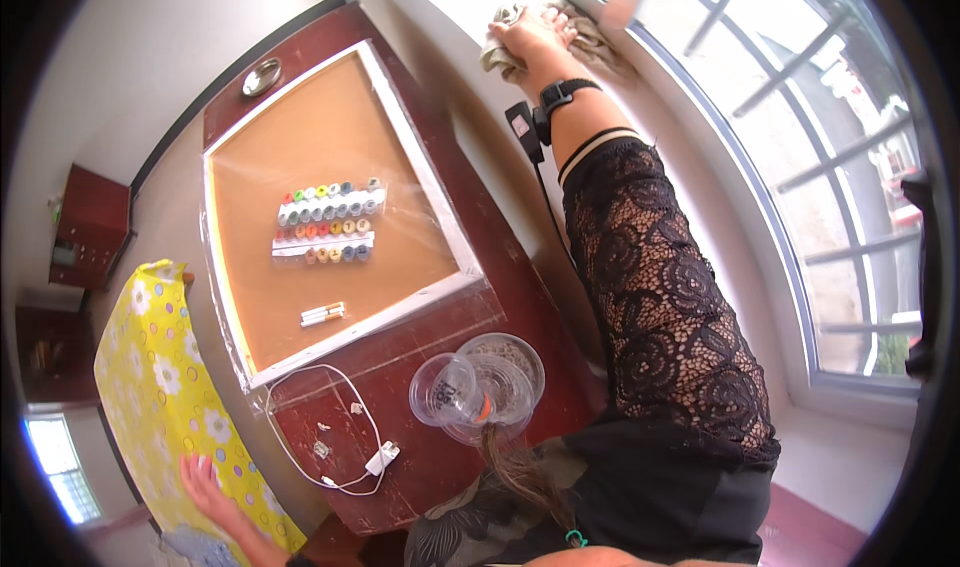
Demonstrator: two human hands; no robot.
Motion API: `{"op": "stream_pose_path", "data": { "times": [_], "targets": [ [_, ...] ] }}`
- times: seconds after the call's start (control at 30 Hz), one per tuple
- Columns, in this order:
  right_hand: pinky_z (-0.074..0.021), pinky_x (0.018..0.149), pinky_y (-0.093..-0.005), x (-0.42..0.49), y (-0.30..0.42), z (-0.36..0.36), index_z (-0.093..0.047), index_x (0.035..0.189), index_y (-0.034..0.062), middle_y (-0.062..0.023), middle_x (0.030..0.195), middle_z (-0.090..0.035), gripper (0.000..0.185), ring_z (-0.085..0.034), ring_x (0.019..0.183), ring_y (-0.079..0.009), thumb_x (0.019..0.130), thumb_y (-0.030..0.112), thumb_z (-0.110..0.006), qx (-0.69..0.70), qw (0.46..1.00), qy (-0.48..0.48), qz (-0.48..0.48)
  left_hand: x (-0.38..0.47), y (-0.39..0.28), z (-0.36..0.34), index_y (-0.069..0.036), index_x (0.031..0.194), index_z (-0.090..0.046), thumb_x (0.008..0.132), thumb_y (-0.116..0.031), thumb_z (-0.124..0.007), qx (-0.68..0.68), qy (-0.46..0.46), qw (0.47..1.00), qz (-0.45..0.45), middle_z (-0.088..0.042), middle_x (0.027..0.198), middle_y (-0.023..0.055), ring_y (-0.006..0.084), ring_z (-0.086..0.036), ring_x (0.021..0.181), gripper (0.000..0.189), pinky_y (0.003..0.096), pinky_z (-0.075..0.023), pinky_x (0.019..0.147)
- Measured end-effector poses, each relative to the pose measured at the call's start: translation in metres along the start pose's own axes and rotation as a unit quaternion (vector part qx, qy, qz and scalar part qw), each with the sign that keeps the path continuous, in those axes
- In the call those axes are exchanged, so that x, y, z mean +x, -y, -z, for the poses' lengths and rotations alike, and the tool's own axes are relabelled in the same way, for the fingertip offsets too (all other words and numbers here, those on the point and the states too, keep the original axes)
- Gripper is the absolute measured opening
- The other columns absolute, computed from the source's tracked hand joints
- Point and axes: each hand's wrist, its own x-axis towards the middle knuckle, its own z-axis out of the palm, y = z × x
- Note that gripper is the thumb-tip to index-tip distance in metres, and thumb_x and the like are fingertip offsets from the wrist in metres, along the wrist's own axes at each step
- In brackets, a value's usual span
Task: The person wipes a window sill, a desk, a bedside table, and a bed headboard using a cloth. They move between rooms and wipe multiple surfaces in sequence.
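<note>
My right arm, in a black lace sleeve, reaches up to the windowsill (727,312). There my right hand (538,36) grips a crumpled greyish-green cloth (504,55) and presses it on the sill. A black wristband (564,96) circles that wrist, beside a small black device (525,132) with a cable. At the lower left, my left hand (204,484) is empty with its fingers apart. It appears in front of a yellow flowered cloth (161,372); whether it touches the cloth I cannot tell.
On the dark red table (442,477) lies a white-framed tan board (300,147) under clear film. Paint pots (330,211) and several cigarettes (322,313) lie on it. Nearby are clear plastic cups (442,391), a white charger (382,457) and a metal dish (262,78). A barred window (750,117) is at right.
</note>
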Motion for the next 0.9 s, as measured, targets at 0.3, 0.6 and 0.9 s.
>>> {"op": "stream_pose_path", "data": {
  "times": [0.3,0.6,0.9],
  "targets": [
    [-0.0274,0.112,-0.052,0.045,-0.002,-0.03,-0.046,0.143,0.0276,-0.0089,0.147,-0.042,0.067,-0.033,0.138,-0.0328,0.083,0.053,-0.063,-0.016,0.96,0.067,0.271,-0.014,-0.018,0.057,-0.006,0.134,-0.052,0.095,-0.023,-0.059,0.101,0.007,0.994,-0.045,-0.057,0.13,0.0149,0.0239,-0.06,0.115,0.043,0.0348,-0.0461,0.099],
    [-0.0381,0.109,-0.0431,-0.039,-0.071,0.018,-0.067,0.122,0.0217,-0.0076,0.138,-0.053,0.053,-0.046,0.127,-0.0337,0.07,0.013,-0.074,0.086,0.86,0.174,0.472,0.079,-0.145,-0.044,-0.012,0.137,-0.052,0.093,-0.029,-0.062,0.105,-0.104,0.958,-0.246,-0.055,0.133,0.0141,0.0249,-0.059,0.117,0.049,0.0359,-0.046,0.099],
    [-0.0436,0.101,-0.0351,-0.176,-0.127,0.135,-0.067,0.121,0.0075,-0.0122,0.122,-0.063,0.053,-0.058,0.112,-0.0253,0.071,0.023,-0.075,0.161,0.894,0.341,0.24,-0.089,-0.237,-0.304,-0.006,0.127,-0.057,0.091,-0.028,-0.063,0.073,0.127,0.708,-0.691,-0.057,0.126,0.0195,0.0328,-0.059,0.112,0.042,0.042,-0.0464,0.098]
  ]
}}
